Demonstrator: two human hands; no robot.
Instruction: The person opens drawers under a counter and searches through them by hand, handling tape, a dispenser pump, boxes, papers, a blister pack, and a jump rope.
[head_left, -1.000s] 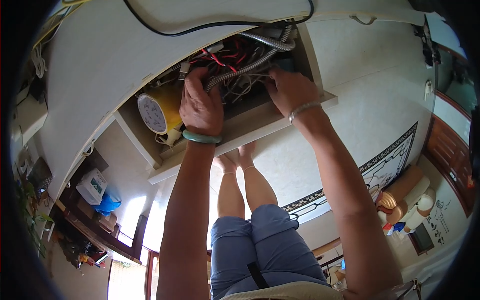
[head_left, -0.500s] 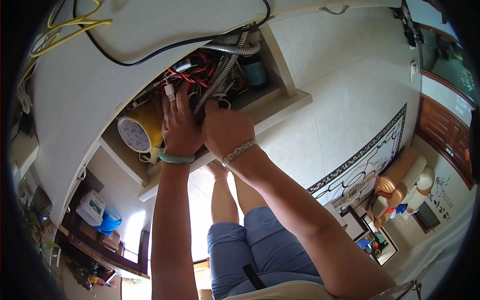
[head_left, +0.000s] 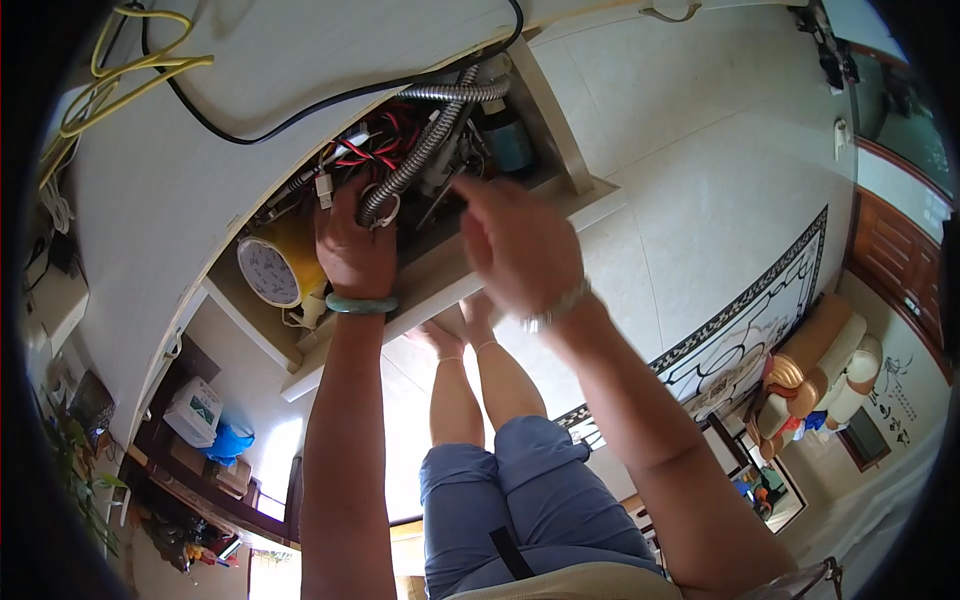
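An open drawer (head_left: 580, 205) holds tangled red and black wires (head_left: 375, 155), a bendy metal hose (head_left: 420, 160), a blue-labelled bottle (head_left: 510, 145) and a yellow roll (head_left: 275, 270). My left hand (head_left: 355, 250), with a green bangle at the wrist, reaches into the drawer beside the yellow roll. Its fingers are bent round the lower end of the hose, near a white cable loop (head_left: 390, 207). My right hand (head_left: 525, 245) is raised over the drawer's front edge, blurred by motion. Its index finger points toward the drawer's contents, and whether it holds anything is unclear.
A black cable (head_left: 300, 115) runs across the pale cabinet top (head_left: 250, 50), with a yellow cable (head_left: 130, 75) at the upper left. My legs are below the drawer. A sofa (head_left: 815, 370) stands far right, and a white box (head_left: 193, 412) lies at the lower left.
My right hand moved left to the hose beside my left hand, then back right, away from it. The hose's lower end has shifted left into my left hand. The camera view has also shifted.
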